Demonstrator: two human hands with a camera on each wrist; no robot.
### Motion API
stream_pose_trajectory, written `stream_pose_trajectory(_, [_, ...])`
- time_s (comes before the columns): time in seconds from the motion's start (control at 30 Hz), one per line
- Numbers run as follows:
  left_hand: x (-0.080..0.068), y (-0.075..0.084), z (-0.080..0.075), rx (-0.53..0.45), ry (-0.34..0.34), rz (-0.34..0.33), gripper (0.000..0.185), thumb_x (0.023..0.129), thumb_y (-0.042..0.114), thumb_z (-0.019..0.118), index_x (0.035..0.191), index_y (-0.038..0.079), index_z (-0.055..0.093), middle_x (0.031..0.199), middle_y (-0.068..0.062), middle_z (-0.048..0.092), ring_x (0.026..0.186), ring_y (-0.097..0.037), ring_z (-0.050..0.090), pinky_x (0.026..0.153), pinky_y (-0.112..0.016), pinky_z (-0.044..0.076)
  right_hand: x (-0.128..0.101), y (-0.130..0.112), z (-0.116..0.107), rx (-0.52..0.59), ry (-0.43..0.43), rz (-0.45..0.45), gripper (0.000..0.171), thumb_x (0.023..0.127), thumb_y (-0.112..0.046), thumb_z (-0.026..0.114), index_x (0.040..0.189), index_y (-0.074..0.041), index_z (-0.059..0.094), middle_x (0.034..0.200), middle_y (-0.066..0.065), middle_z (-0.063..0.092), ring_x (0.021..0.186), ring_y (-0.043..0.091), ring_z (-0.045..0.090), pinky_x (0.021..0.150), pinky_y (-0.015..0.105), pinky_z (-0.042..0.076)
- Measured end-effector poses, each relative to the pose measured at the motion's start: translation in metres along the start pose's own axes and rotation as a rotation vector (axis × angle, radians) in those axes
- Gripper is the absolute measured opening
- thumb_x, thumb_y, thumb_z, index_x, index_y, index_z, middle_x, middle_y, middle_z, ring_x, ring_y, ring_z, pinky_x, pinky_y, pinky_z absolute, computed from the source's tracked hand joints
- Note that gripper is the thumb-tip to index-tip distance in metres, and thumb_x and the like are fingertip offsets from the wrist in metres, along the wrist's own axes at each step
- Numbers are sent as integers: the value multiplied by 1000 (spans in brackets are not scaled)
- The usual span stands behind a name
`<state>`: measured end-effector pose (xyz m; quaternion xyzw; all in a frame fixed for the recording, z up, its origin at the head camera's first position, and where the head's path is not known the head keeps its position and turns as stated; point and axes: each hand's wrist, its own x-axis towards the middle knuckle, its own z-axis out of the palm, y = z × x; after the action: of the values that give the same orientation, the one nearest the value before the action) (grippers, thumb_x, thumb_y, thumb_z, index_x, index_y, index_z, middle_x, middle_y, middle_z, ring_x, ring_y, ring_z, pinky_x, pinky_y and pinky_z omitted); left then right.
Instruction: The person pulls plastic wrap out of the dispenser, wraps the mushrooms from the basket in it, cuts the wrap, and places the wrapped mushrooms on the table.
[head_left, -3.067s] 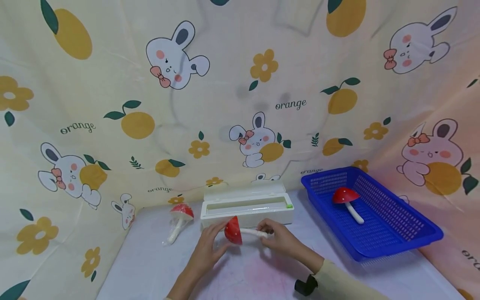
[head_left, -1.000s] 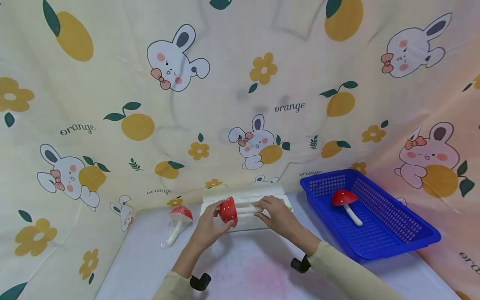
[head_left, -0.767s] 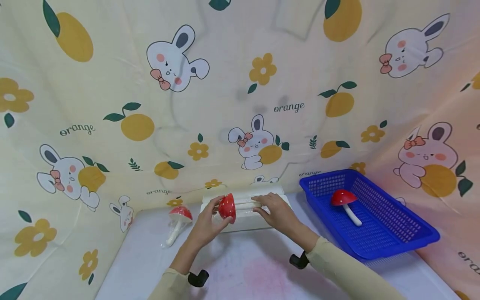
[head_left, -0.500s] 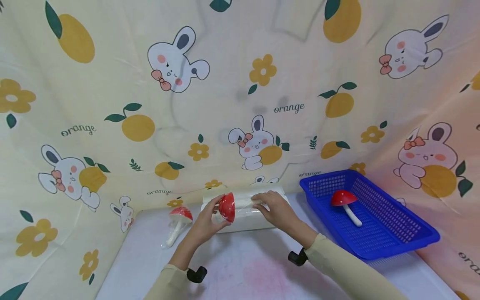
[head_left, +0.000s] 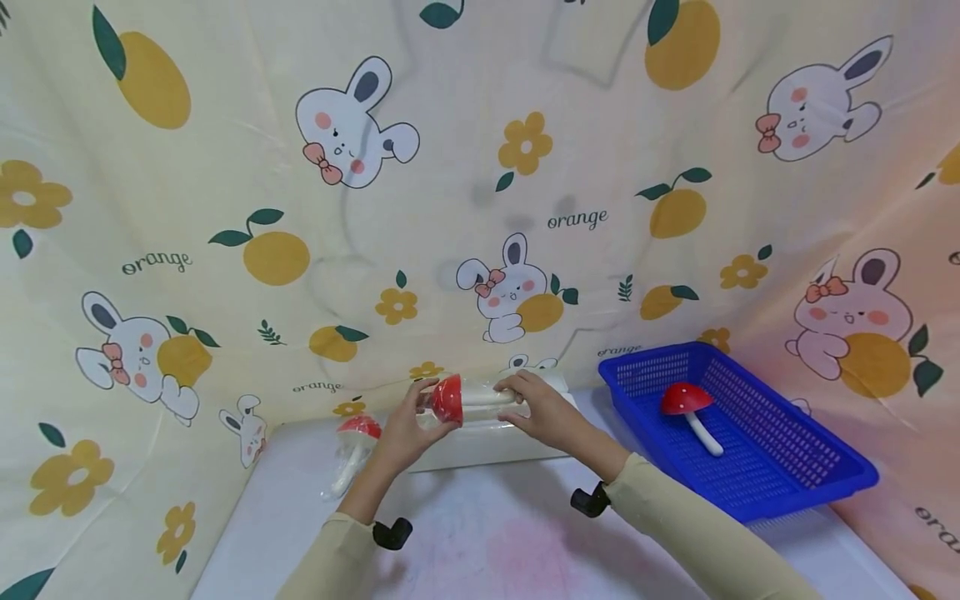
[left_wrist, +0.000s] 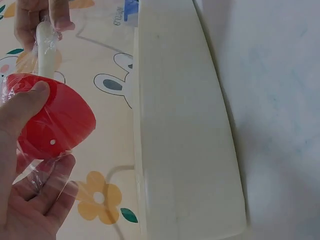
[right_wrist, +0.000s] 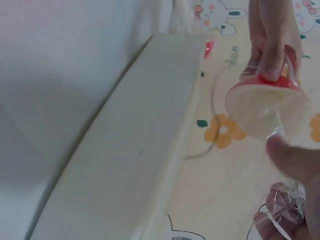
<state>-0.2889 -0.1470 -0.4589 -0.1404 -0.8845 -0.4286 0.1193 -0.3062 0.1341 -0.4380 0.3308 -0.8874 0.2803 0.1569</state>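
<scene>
Left hand (head_left: 405, 429) pinches the mushroom (head_left: 459, 398) cap, right hand (head_left: 542, 410) grips the stem, both through cling film (left_wrist: 47, 172), above the dispenser (head_left: 480, 440). Keep the film taut, roll evenly, smooth wrinkles off the cap.

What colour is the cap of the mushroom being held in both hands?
Red, with small white dots; the mushroom cap shows best in the left wrist view.

Bright even light, blurry right-wrist view
</scene>
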Motion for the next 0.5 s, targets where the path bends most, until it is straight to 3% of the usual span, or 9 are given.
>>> stream_pose_trajectory(0.2, [5, 2, -1, -6, 34, -8, 75, 88, 27, 92, 149, 16, 51, 145, -15, 67, 131, -36, 65, 105, -54, 57, 7, -1, -1, -76, 86, -49, 36, 96, -13, 83, 129, -10, 69, 117, 3, 73, 95, 15, 63, 85, 30, 60])
stream_pose_trajectory(0.5, [12, 12, -4, -6, 86, 19, 75, 88, 26, 92, 150, 16, 52, 145, -12, 67, 129, -35, 65, 103, -51, 59, 19, -3, -9, -88, 206, -64, 34, 93, -10, 85, 125, -10, 76, 104, 0, 73, 92, 16, 63, 82, 34, 60])
